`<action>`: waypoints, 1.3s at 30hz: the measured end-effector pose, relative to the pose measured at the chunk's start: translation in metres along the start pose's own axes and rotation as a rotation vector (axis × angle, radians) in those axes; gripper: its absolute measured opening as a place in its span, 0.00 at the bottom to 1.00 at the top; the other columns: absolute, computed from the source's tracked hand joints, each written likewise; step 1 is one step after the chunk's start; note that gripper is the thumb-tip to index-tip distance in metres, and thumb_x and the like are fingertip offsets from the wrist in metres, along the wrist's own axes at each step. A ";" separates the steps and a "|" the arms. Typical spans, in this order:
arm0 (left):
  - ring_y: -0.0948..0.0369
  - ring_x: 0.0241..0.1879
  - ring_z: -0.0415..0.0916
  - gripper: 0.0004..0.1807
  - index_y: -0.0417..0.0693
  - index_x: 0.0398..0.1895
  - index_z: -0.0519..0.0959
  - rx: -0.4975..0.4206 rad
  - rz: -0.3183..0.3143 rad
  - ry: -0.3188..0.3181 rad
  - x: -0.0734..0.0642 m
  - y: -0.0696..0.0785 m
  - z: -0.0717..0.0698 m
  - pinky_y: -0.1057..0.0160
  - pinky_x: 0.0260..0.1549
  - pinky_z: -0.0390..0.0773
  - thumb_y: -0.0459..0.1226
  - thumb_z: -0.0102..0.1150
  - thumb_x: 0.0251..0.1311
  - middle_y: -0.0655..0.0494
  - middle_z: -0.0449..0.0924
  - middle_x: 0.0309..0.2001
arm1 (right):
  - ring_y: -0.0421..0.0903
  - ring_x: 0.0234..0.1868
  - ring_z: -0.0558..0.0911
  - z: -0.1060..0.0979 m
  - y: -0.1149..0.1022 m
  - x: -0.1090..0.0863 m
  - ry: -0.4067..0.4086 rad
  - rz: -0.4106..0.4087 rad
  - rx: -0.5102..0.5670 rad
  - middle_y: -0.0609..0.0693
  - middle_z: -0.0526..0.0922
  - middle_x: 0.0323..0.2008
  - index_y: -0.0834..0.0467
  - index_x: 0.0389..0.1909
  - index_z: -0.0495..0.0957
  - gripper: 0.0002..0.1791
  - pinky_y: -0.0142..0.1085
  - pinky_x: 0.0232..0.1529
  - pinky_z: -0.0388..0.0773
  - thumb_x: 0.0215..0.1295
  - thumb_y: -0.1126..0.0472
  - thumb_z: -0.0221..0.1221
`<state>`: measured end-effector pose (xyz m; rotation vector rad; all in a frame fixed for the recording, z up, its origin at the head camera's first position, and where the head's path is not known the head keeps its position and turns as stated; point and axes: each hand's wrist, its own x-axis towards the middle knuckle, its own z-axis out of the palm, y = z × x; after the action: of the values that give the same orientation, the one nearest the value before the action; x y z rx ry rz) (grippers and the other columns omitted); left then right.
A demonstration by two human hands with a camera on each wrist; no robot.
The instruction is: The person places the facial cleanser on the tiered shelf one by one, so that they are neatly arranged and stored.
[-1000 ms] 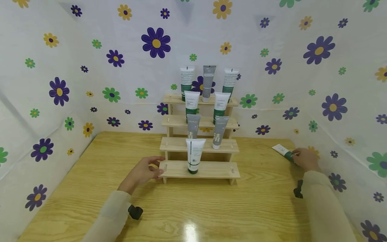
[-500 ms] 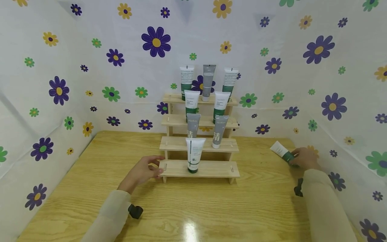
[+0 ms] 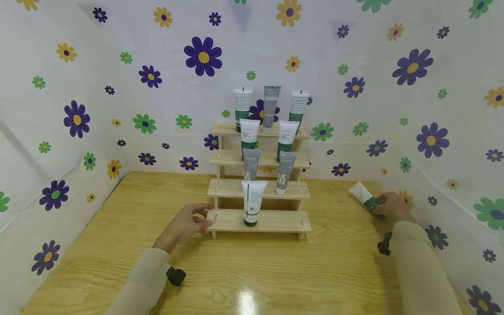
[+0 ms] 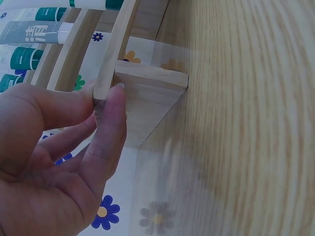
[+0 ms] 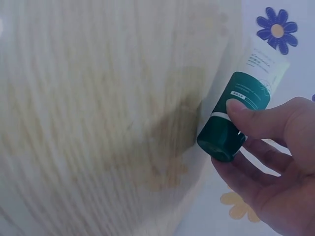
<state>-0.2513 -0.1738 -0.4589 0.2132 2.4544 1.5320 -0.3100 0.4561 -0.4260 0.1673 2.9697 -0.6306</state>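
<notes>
A four-step wooden display rack (image 3: 283,221) stands mid-table with several white-green and grey squeeze tubes upright on its steps. On the lowest step is a white tube (image 3: 253,201) with a green cap. My left hand (image 3: 185,225) pinches the left end of that lowest step between thumb and fingers; the left wrist view shows the board's end (image 4: 110,81) in the grip. At the table's right side my right hand (image 3: 393,208) holds a white-and-green squeeze tube (image 5: 241,101) near its cap end, thumb on one side and fingers on the other. The tube is tilted.
The wood-grain table (image 3: 252,271) extends in front of the rack and to both sides. A white cloth with flower prints (image 3: 165,87) hangs behind and along both sides, near my right hand. Two grey tubes (image 3: 285,173) stand on the second step up.
My right hand has shifted slightly left with the white-and-green tube, which has turned a little and now shows more of its body. My left hand has stayed on the rack.
</notes>
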 end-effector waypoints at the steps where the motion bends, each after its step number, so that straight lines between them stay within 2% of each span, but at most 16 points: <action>1: 0.60 0.37 0.85 0.28 0.43 0.70 0.73 -0.003 0.000 0.000 0.000 0.000 0.000 0.57 0.41 0.90 0.27 0.63 0.67 0.39 0.76 0.54 | 0.70 0.50 0.81 0.001 0.000 0.001 -0.004 0.000 0.016 0.79 0.77 0.55 0.80 0.58 0.72 0.34 0.58 0.49 0.81 0.56 0.62 0.69; 5: 0.60 0.37 0.85 0.28 0.42 0.71 0.73 -0.010 0.008 -0.004 -0.001 0.001 0.000 0.56 0.41 0.90 0.27 0.63 0.67 0.38 0.76 0.54 | 0.71 0.51 0.80 0.001 -0.005 0.005 -0.014 -0.031 0.034 0.79 0.77 0.56 0.81 0.59 0.71 0.36 0.62 0.54 0.80 0.58 0.60 0.69; 11: 0.60 0.37 0.85 0.28 0.41 0.70 0.73 -0.010 0.011 -0.004 -0.001 0.001 0.000 0.56 0.41 0.90 0.26 0.63 0.67 0.38 0.76 0.54 | 0.71 0.49 0.82 -0.003 -0.025 0.004 -0.010 -0.109 0.024 0.77 0.81 0.52 0.80 0.54 0.75 0.32 0.64 0.53 0.79 0.56 0.61 0.70; 23: 0.60 0.36 0.85 0.28 0.41 0.70 0.73 0.025 0.011 0.003 -0.002 0.002 0.000 0.57 0.41 0.90 0.27 0.62 0.67 0.38 0.76 0.54 | 0.72 0.52 0.81 -0.005 -0.057 0.003 0.018 -0.152 0.051 0.77 0.81 0.53 0.79 0.56 0.75 0.33 0.64 0.54 0.79 0.58 0.60 0.71; 35: 0.60 0.35 0.84 0.28 0.41 0.70 0.73 0.035 0.002 0.014 -0.003 0.004 0.001 0.56 0.41 0.90 0.27 0.63 0.67 0.38 0.77 0.55 | 0.70 0.53 0.80 -0.002 -0.083 -0.007 0.047 -0.208 0.109 0.75 0.82 0.53 0.77 0.58 0.75 0.32 0.58 0.50 0.83 0.61 0.59 0.71; 39: 0.61 0.36 0.85 0.28 0.42 0.70 0.73 0.039 0.002 0.017 -0.003 0.004 0.001 0.57 0.41 0.90 0.27 0.63 0.67 0.39 0.77 0.54 | 0.69 0.53 0.82 0.000 -0.088 -0.008 0.034 -0.222 0.156 0.75 0.81 0.53 0.77 0.58 0.75 0.30 0.55 0.49 0.85 0.62 0.61 0.71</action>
<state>-0.2485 -0.1718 -0.4557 0.2100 2.5002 1.4934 -0.3133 0.3755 -0.3896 -0.1440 2.9952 -0.8939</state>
